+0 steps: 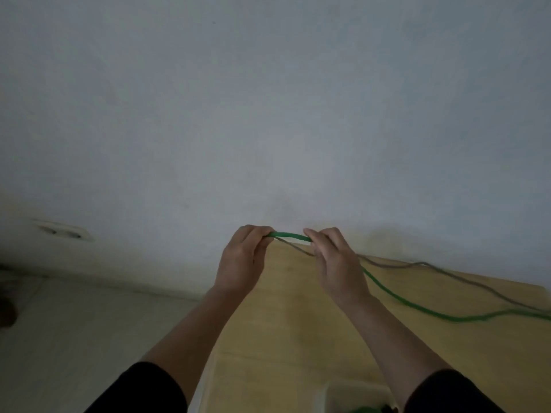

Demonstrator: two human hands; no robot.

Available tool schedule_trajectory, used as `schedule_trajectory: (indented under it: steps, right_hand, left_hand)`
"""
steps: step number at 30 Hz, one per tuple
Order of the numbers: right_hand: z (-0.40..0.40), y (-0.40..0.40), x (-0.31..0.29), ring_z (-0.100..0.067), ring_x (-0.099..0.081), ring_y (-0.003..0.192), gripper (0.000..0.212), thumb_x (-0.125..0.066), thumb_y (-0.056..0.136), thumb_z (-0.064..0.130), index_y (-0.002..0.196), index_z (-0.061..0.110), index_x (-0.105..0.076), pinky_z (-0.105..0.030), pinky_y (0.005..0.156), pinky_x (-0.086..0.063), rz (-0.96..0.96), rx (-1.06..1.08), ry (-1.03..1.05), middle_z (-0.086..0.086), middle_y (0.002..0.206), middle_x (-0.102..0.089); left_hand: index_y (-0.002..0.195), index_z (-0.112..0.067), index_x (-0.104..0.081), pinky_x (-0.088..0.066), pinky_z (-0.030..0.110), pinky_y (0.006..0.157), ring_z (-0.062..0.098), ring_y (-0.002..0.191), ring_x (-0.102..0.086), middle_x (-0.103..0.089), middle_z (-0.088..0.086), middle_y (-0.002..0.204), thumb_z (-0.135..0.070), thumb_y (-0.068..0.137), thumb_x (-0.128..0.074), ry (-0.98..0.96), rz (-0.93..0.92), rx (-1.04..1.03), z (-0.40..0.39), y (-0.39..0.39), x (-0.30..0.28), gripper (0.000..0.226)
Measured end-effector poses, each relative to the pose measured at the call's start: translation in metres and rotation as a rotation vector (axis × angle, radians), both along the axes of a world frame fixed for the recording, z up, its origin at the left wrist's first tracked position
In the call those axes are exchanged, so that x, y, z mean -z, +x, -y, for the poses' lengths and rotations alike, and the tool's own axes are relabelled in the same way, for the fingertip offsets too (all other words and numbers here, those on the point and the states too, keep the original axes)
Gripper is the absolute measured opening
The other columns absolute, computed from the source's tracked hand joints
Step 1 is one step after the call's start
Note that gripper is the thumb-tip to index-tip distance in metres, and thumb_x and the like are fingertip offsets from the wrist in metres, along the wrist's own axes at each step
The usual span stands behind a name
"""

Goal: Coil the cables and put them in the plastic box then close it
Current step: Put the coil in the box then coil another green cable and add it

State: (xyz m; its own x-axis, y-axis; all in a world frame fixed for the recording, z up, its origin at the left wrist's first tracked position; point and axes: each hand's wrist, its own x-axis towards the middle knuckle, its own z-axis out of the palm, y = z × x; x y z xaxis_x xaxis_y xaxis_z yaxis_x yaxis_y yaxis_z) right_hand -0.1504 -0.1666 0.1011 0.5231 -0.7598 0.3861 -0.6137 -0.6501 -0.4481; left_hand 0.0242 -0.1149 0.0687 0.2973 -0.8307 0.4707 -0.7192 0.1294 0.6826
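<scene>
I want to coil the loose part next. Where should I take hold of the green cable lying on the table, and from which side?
Probably grip the green cable on the slack run just beyond the right hand, coming from above with a pinch across it. There it slopes down toward the table, apart from the grey cable, so fingers should close round it alone.

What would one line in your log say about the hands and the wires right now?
left hand: pinches green cable | right hand: pinches green cable | grey cable: trails over table | box: open
</scene>
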Motion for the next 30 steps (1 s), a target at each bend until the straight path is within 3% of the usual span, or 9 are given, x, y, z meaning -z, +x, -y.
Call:
schedule_trajectory:
  steps: [3, 6, 9, 14, 19, 22, 25, 30]
  right_hand:
    - [0.001, -0.015, -0.028, -0.019, -0.056, 0.077, 0.029, -0.051, 0.089, -0.001, 0.116, 0.001, -0.062, -0.016, 0.068, -0.038, 0.116, 0.031, -0.066, -0.016, 0.090, -0.058]
    - [0.004, -0.036, -0.056, -0.010, -0.050, 0.069, 0.028, -0.048, 0.091, 0.004, 0.115, 0.004, -0.063, -0.011, 0.062, -0.036, 0.206, 0.040, -0.136, -0.013, 0.084, -0.057]
    - [0.009, -0.066, -0.082, -0.005, -0.045, 0.065, 0.026, -0.050, 0.092, 0.003, 0.115, 0.005, -0.063, -0.006, 0.062, -0.035, 0.289, 0.032, -0.177, -0.008, 0.076, -0.058]
    - [0.017, -0.124, -0.121, -0.010, -0.047, 0.061, 0.023, -0.054, 0.091, 0.004, 0.111, 0.006, -0.066, -0.012, 0.059, -0.038, 0.397, 0.014, -0.226, -0.008, 0.071, -0.058]
    - [0.028, -0.173, -0.148, -0.015, -0.051, 0.060, 0.020, -0.055, 0.092, 0.007, 0.106, 0.009, -0.068, -0.017, 0.057, -0.041, 0.494, 0.014, -0.242, -0.009, 0.073, -0.060]
    - [0.028, -0.191, -0.155, -0.017, -0.058, 0.068, 0.021, -0.053, 0.093, 0.012, 0.107, 0.013, -0.068, -0.022, 0.061, -0.046, 0.534, -0.015, -0.171, -0.008, 0.079, -0.065]
    - [0.027, -0.206, -0.156, -0.002, -0.057, 0.068, 0.024, -0.049, 0.096, 0.019, 0.114, 0.022, -0.064, -0.010, 0.062, -0.043, 0.570, -0.075, -0.019, 0.012, 0.072, -0.061]
    - [0.018, -0.214, -0.151, -0.003, -0.046, 0.054, 0.035, -0.042, 0.098, 0.021, 0.131, 0.031, -0.050, -0.014, 0.052, -0.040, 0.599, -0.102, 0.166, 0.005, 0.059, -0.048]
  left_hand:
    - [0.101, -0.013, -0.067, -0.043, 0.017, 0.067, 0.011, 0.076, -0.058, -0.064, 0.000, 0.087, -0.011, 0.090, -0.054, -0.114, -0.130, 0.018, 0.007, -0.020, -0.032, 0.017]
    - [0.105, -0.023, -0.066, -0.049, 0.023, 0.059, 0.007, 0.071, -0.057, -0.061, -0.010, 0.081, -0.013, 0.093, -0.053, -0.183, -0.351, 0.057, 0.010, -0.049, -0.060, 0.021]
    - [0.105, -0.032, -0.066, -0.045, 0.015, 0.055, 0.004, 0.061, -0.053, -0.057, -0.012, 0.067, -0.022, 0.094, -0.051, -0.196, -0.533, 0.102, 0.010, -0.083, -0.086, 0.021]
    - [0.097, -0.029, -0.067, -0.035, 0.020, 0.044, 0.006, 0.047, -0.038, -0.044, -0.012, 0.052, -0.036, 0.095, -0.046, -0.116, -0.736, 0.168, 0.009, -0.145, -0.119, 0.023]
    - [0.080, -0.019, -0.064, -0.032, 0.017, 0.044, 0.007, 0.047, -0.030, -0.034, -0.009, 0.054, -0.047, 0.088, -0.042, -0.017, -0.976, 0.342, 0.003, -0.210, -0.135, 0.037]
    - [0.076, -0.017, -0.057, -0.027, 0.017, 0.042, 0.007, 0.045, -0.024, -0.027, -0.009, 0.052, -0.043, 0.092, -0.040, -0.037, -1.197, 0.477, 0.001, -0.239, -0.155, 0.035]
    - [0.077, -0.015, -0.056, -0.029, 0.016, 0.040, 0.006, 0.043, -0.024, -0.026, -0.009, 0.050, -0.037, 0.098, -0.035, -0.125, -1.431, 0.561, 0.005, -0.249, -0.184, 0.037]
    - [0.082, -0.013, -0.056, -0.032, 0.016, 0.041, 0.007, 0.041, -0.027, -0.027, -0.008, 0.048, -0.034, 0.100, -0.032, -0.296, -1.680, 0.607, 0.015, -0.247, -0.225, 0.037]
